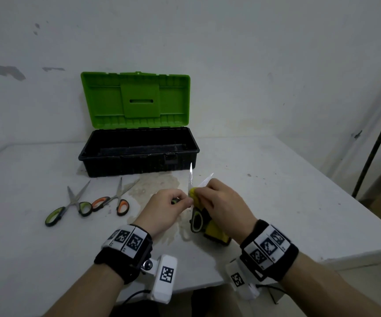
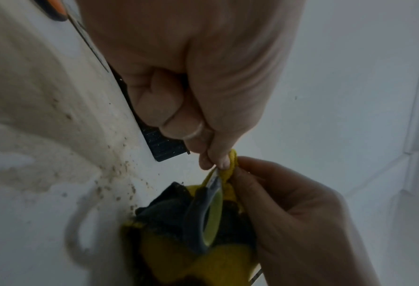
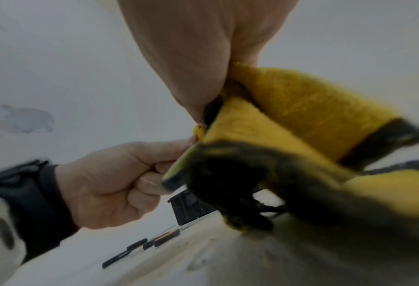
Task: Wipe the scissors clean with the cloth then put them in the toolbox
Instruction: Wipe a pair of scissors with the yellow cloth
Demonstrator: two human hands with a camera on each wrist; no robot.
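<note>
A pair of green-and-grey-handled scissors [image 1: 190,179] is held above the table with its blades spread and pointing away from me. My left hand [image 1: 183,200] grips one handle and pinches near the pivot [image 2: 214,174]; the other handle loop [image 1: 197,221] hangs free. My right hand [image 1: 199,193] pinches the yellow cloth [image 1: 215,233] around the base of the blades. The cloth [image 3: 301,108] has dark edges and hangs down under the right palm. The toolbox [image 1: 139,165] stands open behind, with a black base and a raised green lid [image 1: 136,99].
Two more pairs of scissors lie on the white table [image 1: 276,191] to the left: a green-handled pair [image 1: 70,202] and an orange-handled pair [image 1: 116,200]. A tan stain [image 1: 159,186] covers the table under my hands. The table's right edge is close.
</note>
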